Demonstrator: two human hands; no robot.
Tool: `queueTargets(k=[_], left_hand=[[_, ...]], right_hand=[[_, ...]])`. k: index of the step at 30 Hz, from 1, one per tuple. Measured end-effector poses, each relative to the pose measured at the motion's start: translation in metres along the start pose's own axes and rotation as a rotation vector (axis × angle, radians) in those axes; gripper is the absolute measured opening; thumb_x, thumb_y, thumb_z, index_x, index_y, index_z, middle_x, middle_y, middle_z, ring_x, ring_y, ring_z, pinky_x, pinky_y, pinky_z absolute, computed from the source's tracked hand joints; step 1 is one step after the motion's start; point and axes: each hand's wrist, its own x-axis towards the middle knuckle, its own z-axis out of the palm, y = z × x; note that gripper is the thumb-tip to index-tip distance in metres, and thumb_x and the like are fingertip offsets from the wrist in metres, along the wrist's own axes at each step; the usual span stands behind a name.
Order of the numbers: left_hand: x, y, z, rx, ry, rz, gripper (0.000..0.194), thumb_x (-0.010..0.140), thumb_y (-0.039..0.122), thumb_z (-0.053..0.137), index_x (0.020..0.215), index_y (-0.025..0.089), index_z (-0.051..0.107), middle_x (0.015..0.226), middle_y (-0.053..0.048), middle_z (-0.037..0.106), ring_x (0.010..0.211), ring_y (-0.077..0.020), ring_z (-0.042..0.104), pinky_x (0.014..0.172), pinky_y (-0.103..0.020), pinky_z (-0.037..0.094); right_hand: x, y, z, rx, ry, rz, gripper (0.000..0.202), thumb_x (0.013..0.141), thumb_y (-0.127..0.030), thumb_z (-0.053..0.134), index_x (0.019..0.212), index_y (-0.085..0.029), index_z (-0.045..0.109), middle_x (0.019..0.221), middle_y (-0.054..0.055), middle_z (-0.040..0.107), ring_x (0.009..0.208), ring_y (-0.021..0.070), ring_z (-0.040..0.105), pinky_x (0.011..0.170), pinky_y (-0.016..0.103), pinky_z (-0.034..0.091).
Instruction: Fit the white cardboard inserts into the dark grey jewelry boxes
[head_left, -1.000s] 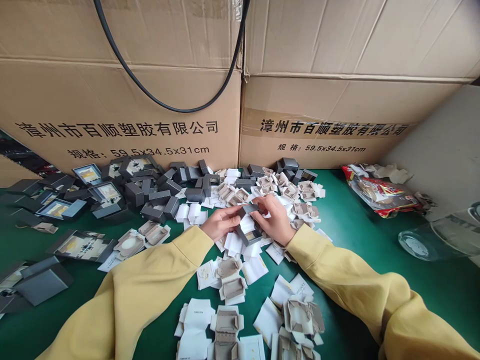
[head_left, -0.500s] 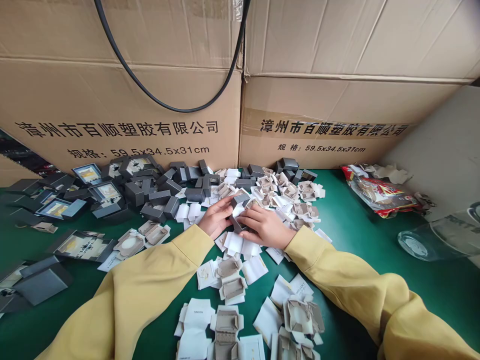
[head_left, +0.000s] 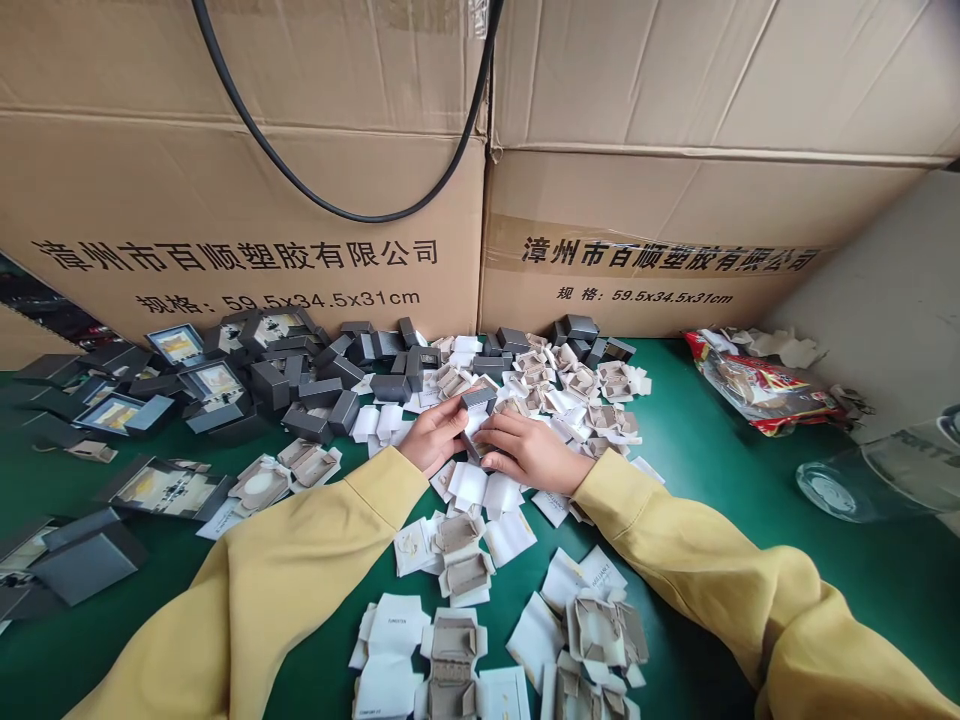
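Observation:
Between my two hands is a small dark grey box (head_left: 478, 399), held a little above the heap of papers. Fingers of my left hand (head_left: 436, 436) close on its left side. My right hand (head_left: 529, 446) grips it from the right, its fingers bent across the front and hiding much of the box. Something pale shows between the fingers, too covered to make out. Under and around the hands lie folded white paper cards (head_left: 469, 487) and unfolded grey card inserts (head_left: 465, 575).
Dark boxes (head_left: 319, 395) pile up at the left and back, some open. Large cardboard cartons (head_left: 240, 190) wall the far side, with a black cable (head_left: 360, 217) hanging before them. A red plastic packet (head_left: 765, 385) and a clear jug (head_left: 885, 470) stand right on the green table (head_left: 697, 570).
Both hands stay almost in place on the box. The right fingers have shifted slightly, and the box looks a little differently tilted.

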Motion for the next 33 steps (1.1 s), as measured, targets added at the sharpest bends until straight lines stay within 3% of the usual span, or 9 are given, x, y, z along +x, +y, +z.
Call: queueTargets(k=[10, 18, 27, 30, 33], left_hand=[[0.0, 0.003, 0.001, 0.022, 0.014, -0.008, 0.043, 0.074, 0.028, 0.065, 0.116, 0.023, 0.058, 0.122, -0.008, 0.056, 0.109, -0.0254, 0.051, 0.084, -0.036, 0.046], [0.003, 0.0, -0.002, 0.049, 0.016, -0.009, 0.048, 0.074, 0.032, 0.065, 0.12, 0.024, 0.055, 0.122, -0.008, 0.055, 0.105, -0.0237, 0.053, 0.082, -0.035, 0.046], [0.003, 0.0, -0.001, 0.056, 0.023, -0.005, 0.046, 0.074, 0.032, 0.064, 0.119, 0.026, 0.055, 0.124, -0.007, 0.054, 0.103, -0.0221, 0.053, 0.081, -0.034, 0.047], [0.003, 0.002, 0.001, 0.029, 0.027, -0.012, 0.047, 0.075, 0.033, 0.064, 0.12, 0.026, 0.055, 0.124, -0.007, 0.055, 0.102, -0.0224, 0.054, 0.08, -0.036, 0.047], [0.003, 0.003, 0.002, 0.017, 0.042, -0.011, 0.049, 0.074, 0.033, 0.064, 0.121, 0.025, 0.054, 0.121, -0.008, 0.056, 0.1, -0.0229, 0.056, 0.08, -0.036, 0.048]], right_hand=[[0.0, 0.001, 0.002, -0.017, -0.01, -0.016, 0.033, 0.092, -0.038, 0.036, 0.103, -0.016, 0.058, 0.097, 0.009, 0.059, 0.085, 0.0192, 0.051, 0.077, 0.033, 0.047], [0.001, 0.0, 0.003, -0.027, 0.029, -0.01, 0.036, 0.092, -0.039, 0.035, 0.093, -0.016, 0.063, 0.081, 0.008, 0.059, 0.075, 0.0177, 0.053, 0.069, 0.03, 0.047], [0.001, 0.003, -0.004, -0.002, -0.019, -0.01, 0.034, 0.091, -0.041, 0.037, 0.101, -0.018, 0.061, 0.089, 0.008, 0.062, 0.083, 0.0185, 0.055, 0.075, 0.033, 0.046], [0.003, 0.006, -0.01, 0.102, 0.067, 0.045, 0.032, 0.093, -0.035, 0.036, 0.102, -0.017, 0.061, 0.092, 0.009, 0.063, 0.086, 0.0183, 0.056, 0.078, 0.033, 0.047], [0.007, -0.009, -0.03, 0.23, 0.243, 0.133, 0.03, 0.092, -0.031, 0.037, 0.095, -0.015, 0.062, 0.089, 0.01, 0.063, 0.085, 0.0177, 0.058, 0.078, 0.033, 0.048]])
